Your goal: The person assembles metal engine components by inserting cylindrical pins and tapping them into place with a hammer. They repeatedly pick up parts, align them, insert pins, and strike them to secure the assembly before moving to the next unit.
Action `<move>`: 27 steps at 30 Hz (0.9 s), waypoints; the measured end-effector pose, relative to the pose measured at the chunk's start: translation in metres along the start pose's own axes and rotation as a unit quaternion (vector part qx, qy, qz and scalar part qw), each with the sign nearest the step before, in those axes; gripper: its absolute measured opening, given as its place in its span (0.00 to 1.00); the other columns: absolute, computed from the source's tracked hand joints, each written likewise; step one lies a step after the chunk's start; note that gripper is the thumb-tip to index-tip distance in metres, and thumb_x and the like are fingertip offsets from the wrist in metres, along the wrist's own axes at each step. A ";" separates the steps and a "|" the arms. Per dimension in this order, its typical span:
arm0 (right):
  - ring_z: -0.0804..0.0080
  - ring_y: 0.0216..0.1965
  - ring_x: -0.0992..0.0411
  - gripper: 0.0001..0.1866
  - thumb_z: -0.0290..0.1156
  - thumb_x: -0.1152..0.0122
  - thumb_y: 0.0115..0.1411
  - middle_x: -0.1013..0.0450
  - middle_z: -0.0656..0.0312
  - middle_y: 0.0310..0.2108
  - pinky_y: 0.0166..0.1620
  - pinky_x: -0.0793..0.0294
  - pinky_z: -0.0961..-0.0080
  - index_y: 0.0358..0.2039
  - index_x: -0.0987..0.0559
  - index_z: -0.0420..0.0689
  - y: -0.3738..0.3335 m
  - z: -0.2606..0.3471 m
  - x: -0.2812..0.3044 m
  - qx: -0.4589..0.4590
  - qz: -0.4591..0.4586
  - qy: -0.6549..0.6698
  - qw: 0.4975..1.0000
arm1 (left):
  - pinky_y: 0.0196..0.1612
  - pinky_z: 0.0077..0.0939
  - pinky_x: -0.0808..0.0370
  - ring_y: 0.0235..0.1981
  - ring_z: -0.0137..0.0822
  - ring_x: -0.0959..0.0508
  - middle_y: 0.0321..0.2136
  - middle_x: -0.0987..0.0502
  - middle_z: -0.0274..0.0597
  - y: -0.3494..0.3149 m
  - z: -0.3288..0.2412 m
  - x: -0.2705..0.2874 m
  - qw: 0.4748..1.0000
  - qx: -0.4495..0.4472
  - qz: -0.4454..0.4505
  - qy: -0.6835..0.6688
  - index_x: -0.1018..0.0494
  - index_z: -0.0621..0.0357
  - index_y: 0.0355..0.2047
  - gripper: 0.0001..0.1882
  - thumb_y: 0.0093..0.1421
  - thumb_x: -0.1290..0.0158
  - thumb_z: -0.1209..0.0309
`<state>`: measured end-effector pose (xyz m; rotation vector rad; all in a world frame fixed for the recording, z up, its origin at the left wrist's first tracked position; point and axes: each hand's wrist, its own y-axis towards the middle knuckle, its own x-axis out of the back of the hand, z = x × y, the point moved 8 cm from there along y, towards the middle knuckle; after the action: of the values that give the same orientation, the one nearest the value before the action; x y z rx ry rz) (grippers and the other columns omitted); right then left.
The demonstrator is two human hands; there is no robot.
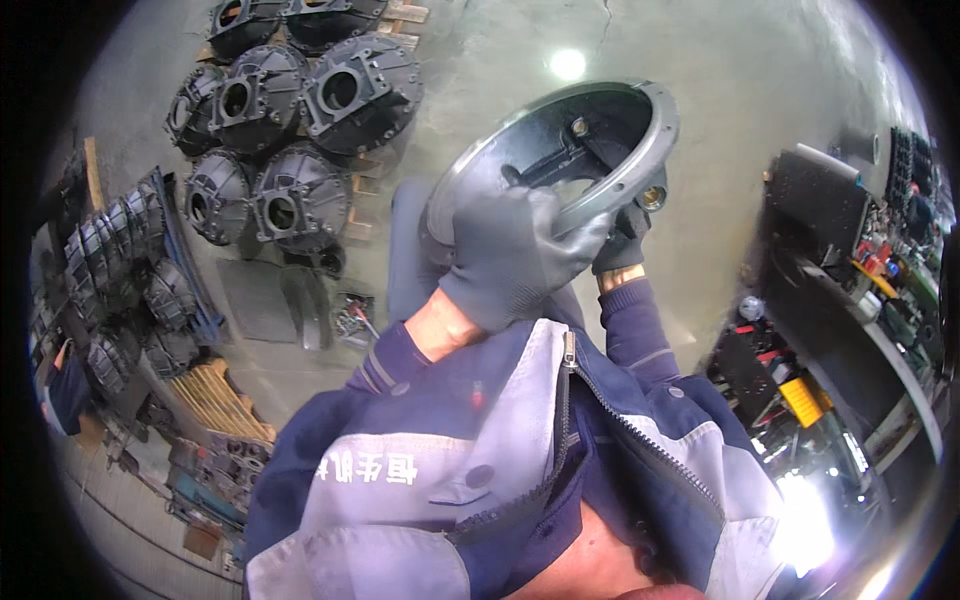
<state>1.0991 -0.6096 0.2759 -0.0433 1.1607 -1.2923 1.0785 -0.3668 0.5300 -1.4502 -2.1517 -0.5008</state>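
Note:
A large dark cast-metal bell housing (655, 125) is held tilted in front of my body, its wide round opening facing up and to the right. Bolt holes run along its machined rim, and ribs and a smaller opening show inside. My left hand (515, 255), in a dark work glove, grips the near side of the rim with its fingers curled. At the right end, below a threaded boss, my gloved right hand (622, 242) holds the housing from beneath. The right fingers are partly hidden behind the metal.
Several similar housings (275, 95) stand on wooden pallets at the upper left. More castings (115, 240) are stacked at the far left, beside a slatted wooden pallet (222, 400). A small tray of tools (353, 320) lies on the floor. Dark equipment and a yellow bin (800, 402) line the right side.

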 end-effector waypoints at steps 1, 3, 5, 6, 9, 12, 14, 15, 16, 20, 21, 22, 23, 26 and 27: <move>0.59 0.57 0.26 0.25 0.45 0.56 0.74 0.26 0.57 0.59 0.62 0.26 0.60 0.64 0.30 0.46 0.009 0.018 0.001 -0.012 0.019 0.059 0.998 | 0.24 0.42 0.25 0.16 0.49 0.22 0.14 0.24 0.50 0.013 -0.013 -0.007 0.999 -0.041 -0.015 0.011 0.24 0.57 0.17 0.22 0.53 0.34 0.52; 0.59 0.55 0.24 0.23 0.45 0.53 0.73 0.24 0.56 0.55 0.59 0.23 0.59 0.61 0.26 0.45 0.032 0.049 0.000 -0.031 0.043 0.074 0.996 | 0.24 0.41 0.25 0.16 0.47 0.22 0.14 0.24 0.47 0.047 -0.026 -0.022 0.997 -0.070 -0.031 0.002 0.25 0.54 0.16 0.21 0.50 0.33 0.51; 0.60 0.54 0.24 0.23 0.45 0.53 0.73 0.23 0.56 0.54 0.58 0.22 0.59 0.60 0.26 0.44 0.063 0.082 0.001 -0.002 -0.016 0.018 1.000 | 0.24 0.41 0.25 0.16 0.47 0.22 0.14 0.24 0.46 0.083 -0.037 -0.032 0.994 -0.096 -0.042 0.008 0.24 0.54 0.17 0.21 0.50 0.32 0.51; 0.60 0.54 0.24 0.23 0.45 0.53 0.73 0.23 0.56 0.54 0.58 0.22 0.59 0.60 0.26 0.44 0.078 0.097 -0.012 0.008 0.017 0.006 1.000 | 0.24 0.40 0.26 0.16 0.46 0.23 0.14 0.25 0.44 0.104 -0.039 -0.038 0.995 -0.093 -0.027 0.019 0.23 0.54 0.18 0.21 0.49 0.32 0.50; 0.59 0.54 0.24 0.23 0.44 0.51 0.72 0.23 0.56 0.54 0.59 0.23 0.59 0.60 0.26 0.43 0.123 0.138 -0.044 0.029 -0.003 0.007 1.000 | 0.24 0.40 0.26 0.16 0.45 0.23 0.14 0.25 0.45 0.168 -0.041 -0.051 0.997 -0.066 -0.030 0.015 0.23 0.54 0.18 0.21 0.50 0.33 0.50; 0.59 0.57 0.27 0.27 0.46 0.49 0.70 0.25 0.54 0.56 0.63 0.27 0.59 0.63 0.28 0.42 0.177 0.182 -0.091 0.097 0.040 -0.103 0.989 | 0.23 0.40 0.25 0.16 0.45 0.23 0.15 0.24 0.44 0.237 -0.039 -0.059 0.994 -0.079 -0.070 0.023 0.22 0.54 0.19 0.22 0.50 0.33 0.48; 0.59 0.58 0.28 0.28 0.47 0.50 0.71 0.26 0.54 0.57 0.63 0.28 0.59 0.63 0.29 0.41 0.202 0.188 -0.094 0.005 -0.031 -0.032 0.999 | 0.23 0.39 0.26 0.16 0.45 0.23 0.15 0.24 0.44 0.274 -0.040 -0.069 0.995 -0.088 -0.044 0.027 0.22 0.54 0.19 0.22 0.50 0.34 0.48; 0.59 0.59 0.28 0.28 0.48 0.51 0.72 0.26 0.54 0.57 0.63 0.29 0.59 0.64 0.29 0.41 0.212 0.192 -0.091 -0.031 -0.076 -0.002 0.997 | 0.23 0.39 0.26 0.16 0.45 0.23 0.15 0.24 0.44 0.291 -0.043 -0.075 0.994 -0.098 -0.029 0.022 0.22 0.54 0.19 0.22 0.50 0.34 0.47; 0.59 0.57 0.27 0.26 0.48 0.51 0.72 0.25 0.55 0.55 0.62 0.28 0.61 0.60 0.27 0.42 0.228 0.204 -0.097 -0.026 -0.064 -0.041 0.997 | 0.24 0.40 0.25 0.17 0.46 0.22 0.15 0.24 0.45 0.311 -0.043 -0.080 0.995 -0.091 -0.021 0.028 0.21 0.53 0.20 0.21 0.51 0.34 0.49; 0.61 0.53 0.27 0.23 0.47 0.52 0.73 0.25 0.55 0.51 0.61 0.28 0.62 0.56 0.26 0.42 0.296 0.250 -0.120 0.028 -0.011 -0.135 0.990 | 0.27 0.42 0.24 0.19 0.49 0.21 0.16 0.23 0.48 0.379 -0.044 -0.090 0.998 -0.045 -0.002 0.039 0.18 0.54 0.22 0.18 0.54 0.36 0.52; 0.60 0.52 0.27 0.23 0.48 0.51 0.73 0.25 0.55 0.50 0.60 0.28 0.61 0.55 0.26 0.42 0.319 0.258 -0.128 0.018 0.005 -0.132 0.991 | 0.26 0.41 0.25 0.19 0.49 0.21 0.16 0.23 0.48 0.400 -0.041 -0.093 0.999 -0.030 0.002 0.046 0.18 0.54 0.22 0.18 0.54 0.36 0.52; 0.60 0.52 0.27 0.24 0.48 0.50 0.72 0.25 0.55 0.50 0.60 0.28 0.61 0.55 0.26 0.42 0.340 0.266 -0.136 0.004 0.021 -0.128 0.992 | 0.26 0.41 0.25 0.18 0.48 0.21 0.15 0.23 0.48 0.414 -0.041 -0.095 0.999 -0.014 0.002 0.049 0.18 0.54 0.22 0.18 0.53 0.36 0.51; 0.60 0.51 0.27 0.24 0.49 0.49 0.71 0.25 0.55 0.50 0.59 0.28 0.61 0.55 0.26 0.42 0.363 0.273 -0.144 -0.018 0.038 -0.123 0.991 | 0.26 0.41 0.25 0.18 0.48 0.21 0.15 0.24 0.48 0.428 -0.041 -0.098 0.999 0.003 -0.002 0.050 0.18 0.53 0.22 0.18 0.53 0.36 0.51; 0.59 0.50 0.27 0.25 0.50 0.47 0.69 0.26 0.54 0.48 0.58 0.27 0.61 0.54 0.26 0.42 0.433 0.294 -0.178 -0.097 0.111 -0.115 0.982 | 0.26 0.39 0.24 0.18 0.45 0.20 0.16 0.22 0.47 0.475 -0.038 -0.095 0.992 0.035 -0.090 0.076 0.16 0.52 0.29 0.18 0.54 0.37 0.50; 0.59 0.50 0.27 0.25 0.51 0.47 0.69 0.26 0.54 0.48 0.57 0.27 0.60 0.53 0.26 0.42 0.455 0.299 -0.188 -0.124 0.127 -0.125 0.976 | 0.26 0.39 0.24 0.18 0.45 0.20 0.16 0.22 0.47 0.482 -0.037 -0.095 0.990 0.050 -0.109 0.069 0.16 0.52 0.30 0.18 0.54 0.36 0.50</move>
<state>1.6586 -0.4726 0.2642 -0.2277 1.0659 -0.8842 1.5638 -0.2816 0.5171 -1.1004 -2.2014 -0.5452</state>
